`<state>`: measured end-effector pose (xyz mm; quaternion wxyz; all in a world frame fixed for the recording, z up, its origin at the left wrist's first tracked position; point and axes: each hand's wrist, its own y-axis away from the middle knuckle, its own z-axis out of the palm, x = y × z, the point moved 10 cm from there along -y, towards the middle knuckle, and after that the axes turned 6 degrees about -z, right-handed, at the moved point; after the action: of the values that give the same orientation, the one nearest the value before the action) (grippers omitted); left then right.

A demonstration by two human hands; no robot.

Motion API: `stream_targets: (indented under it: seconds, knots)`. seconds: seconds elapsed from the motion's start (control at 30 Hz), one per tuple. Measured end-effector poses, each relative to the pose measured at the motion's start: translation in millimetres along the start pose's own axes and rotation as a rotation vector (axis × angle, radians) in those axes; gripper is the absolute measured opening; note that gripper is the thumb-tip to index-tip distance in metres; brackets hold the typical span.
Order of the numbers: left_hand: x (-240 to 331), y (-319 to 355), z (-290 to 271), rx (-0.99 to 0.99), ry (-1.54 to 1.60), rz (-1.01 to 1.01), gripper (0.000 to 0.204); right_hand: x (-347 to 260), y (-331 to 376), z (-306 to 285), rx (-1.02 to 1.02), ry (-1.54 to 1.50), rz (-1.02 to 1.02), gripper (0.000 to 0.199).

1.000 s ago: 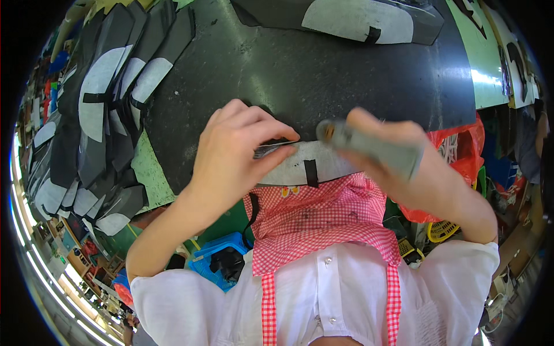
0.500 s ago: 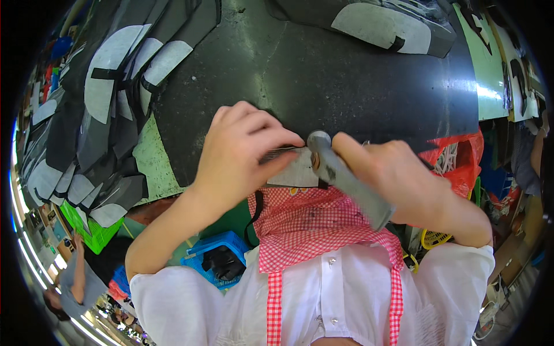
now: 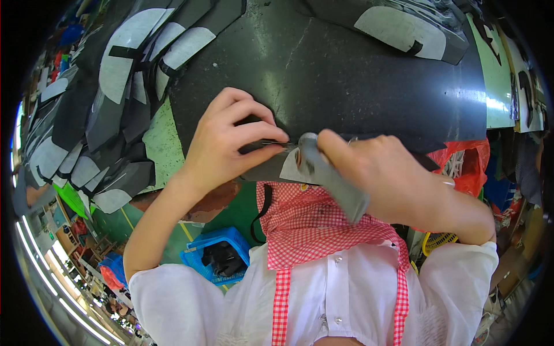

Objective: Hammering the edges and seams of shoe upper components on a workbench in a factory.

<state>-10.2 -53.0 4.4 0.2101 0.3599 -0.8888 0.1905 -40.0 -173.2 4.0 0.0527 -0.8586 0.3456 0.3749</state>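
At the near edge of the black work table [image 3: 346, 75], my left hand [image 3: 228, 132] pinches a flat dark-grey piece [image 3: 262, 172] between thumb and fingers. The piece carries a white patch [image 3: 288, 168], partly covered by the tool. My right hand [image 3: 386, 173] is closed around a grey metal hammer [image 3: 337, 184]; its handle is hidden in the fist. The hammer's rounded end lies over the piece, just right of my left fingertips. Motion blurs the hammer, and I cannot tell whether it touches the piece.
Overlapping dark pieces with white patches [image 3: 130, 52] are heaped at the left, and more [image 3: 401, 32] lie at the far right. A blue basket [image 3: 196, 254] with black scraps stands below on the left. A red plastic bag [image 3: 473, 164] hangs beside the table's right edge.
Both hands and the hammer have shifted slightly left along the table edge. More of the piece's dark-grey part shows by my left thumb. The view has turned a little.
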Motion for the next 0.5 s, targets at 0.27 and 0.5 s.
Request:
stream_targets:
  seconds: [0.27, 0.5]
  knots:
    - [-3, -15, 13, -0.146, 0.157, -0.073, 0.014, 31, 10, -8, 0.186, -0.187, 0.102, 0.019]
    - [47, -68, 59, 0.014, 0.181, -0.134, 0.014, 54, 84, -61, 0.364, -0.224, 0.286, 0.012]
